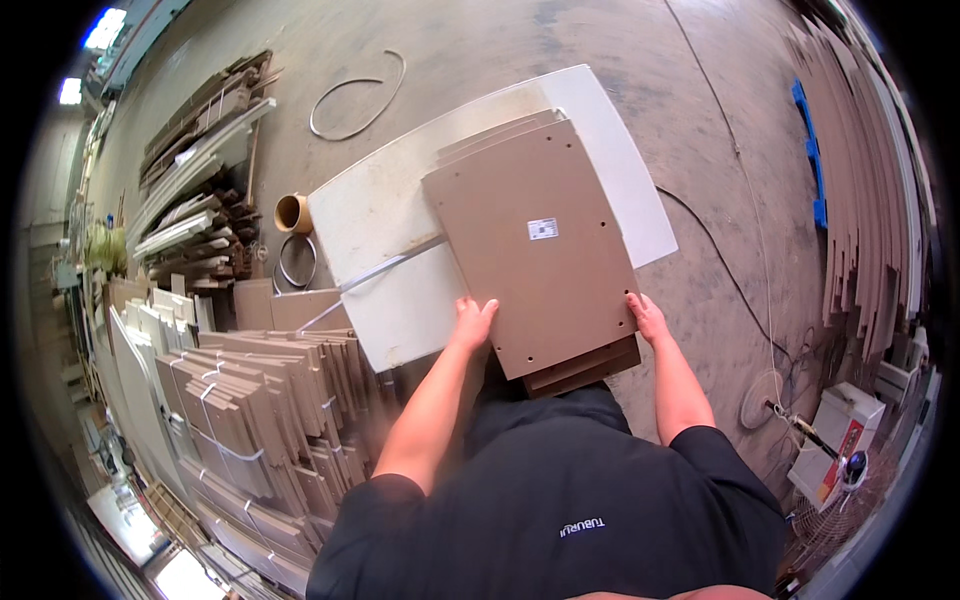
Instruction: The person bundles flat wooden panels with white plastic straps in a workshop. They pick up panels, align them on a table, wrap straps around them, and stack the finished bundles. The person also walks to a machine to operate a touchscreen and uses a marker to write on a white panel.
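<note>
In front of me a flat brown panel (530, 265) with small drilled holes along its sides and a white label lies on top of a stack of similar panels. Edges of lower panels (585, 370) stick out at the near end, and others show at the far end. The stack rests on a large white board (390, 230). My left hand (475, 322) grips the top panel's left edge near its close corner, thumb on the face. On the opposite edge my right hand (648, 315) holds the same panel, its fingers partly hidden beneath.
Strapped bundles of brown panels (250, 400) stand at left, with piled boards (200, 190) beyond. A cardboard tube (292, 213) and a strap loop (358, 105) lie on the floor. More stacked boards (860, 200), a black cable (715, 245) and a white box (838, 430) are at right.
</note>
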